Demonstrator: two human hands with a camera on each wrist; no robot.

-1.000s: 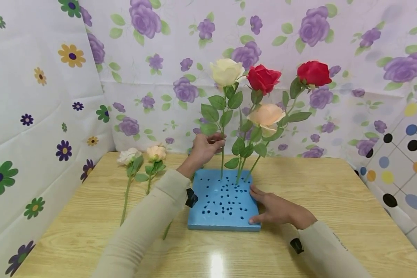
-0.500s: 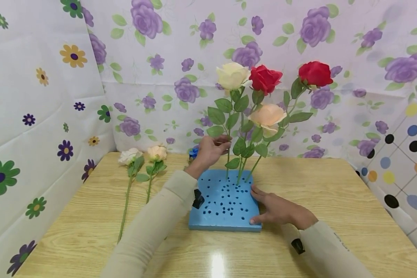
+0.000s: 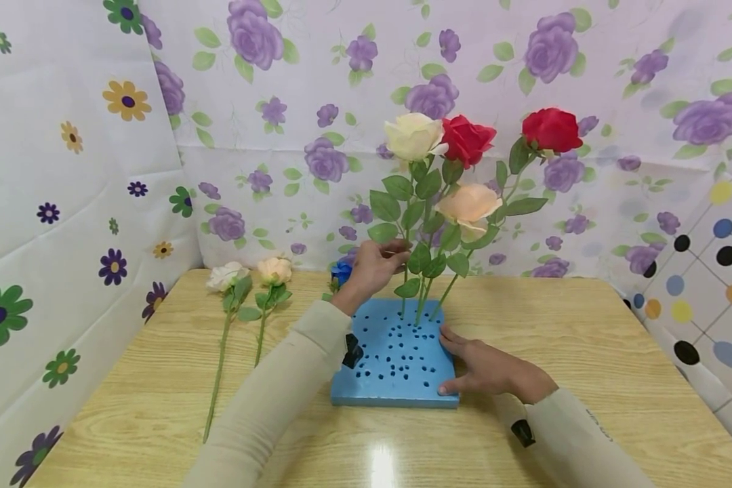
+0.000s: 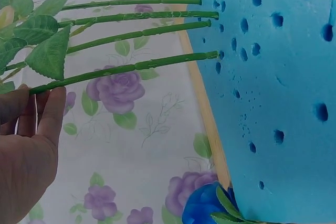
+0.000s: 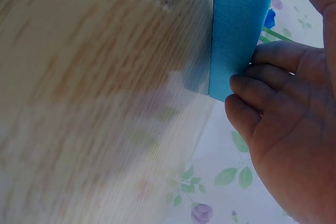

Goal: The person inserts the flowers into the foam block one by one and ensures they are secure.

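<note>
My left hand (image 3: 373, 270) pinches the green stem (image 4: 115, 70) of a cream rose (image 3: 413, 137), which stands upright over the back of a blue foam block (image 3: 378, 392) full of holes. In the left wrist view the stem's lower end is right at one of the holes. Two red roses (image 3: 466, 140) and a peach rose (image 3: 470, 205) stand in the block just to the right, their stems leaning. My right hand (image 3: 484, 366) rests along the block's right side, thumb near the front corner; in the right wrist view its fingertips (image 5: 239, 85) touch the side face.
On the left of the wooden table (image 3: 128, 400) lie a white rose (image 3: 227, 276) and a second peach rose (image 3: 274, 270). A blue flower (image 3: 341, 272) shows behind my left wrist. Flower-printed cloth (image 3: 268, 203) hangs behind the table.
My left hand has moved slightly right and down with the cream rose, bringing its bloom up against the red one. The blue flower has come into view. My right hand stays put.
</note>
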